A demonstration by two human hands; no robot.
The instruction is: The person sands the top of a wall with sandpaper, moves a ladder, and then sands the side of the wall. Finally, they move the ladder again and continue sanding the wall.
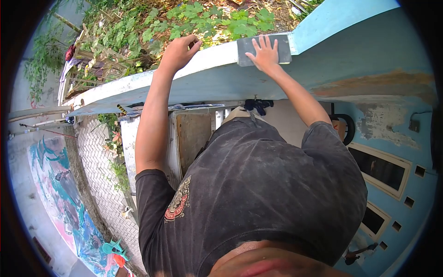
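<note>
My right hand (265,54) lies flat with its fingers spread on a dark grey rectangular sheet that looks like sandpaper (285,48). The sheet rests on the narrow top of a wall (213,54), whose paint is white to the left of it and light blue to the right. My left hand (179,53) is loosely curled over the same wall top, further left, its thumb near the bent fingers. Nothing shows inside that hand, though part of its palm is hidden. The two hands are apart.
Beyond the wall grow green leafy plants (217,23) among dry leaves and sticks. Below, left of my body, stands a worn wooden board (194,138) near paving (94,152). A blue building wall (392,124) with peeling paint and windows stands at right.
</note>
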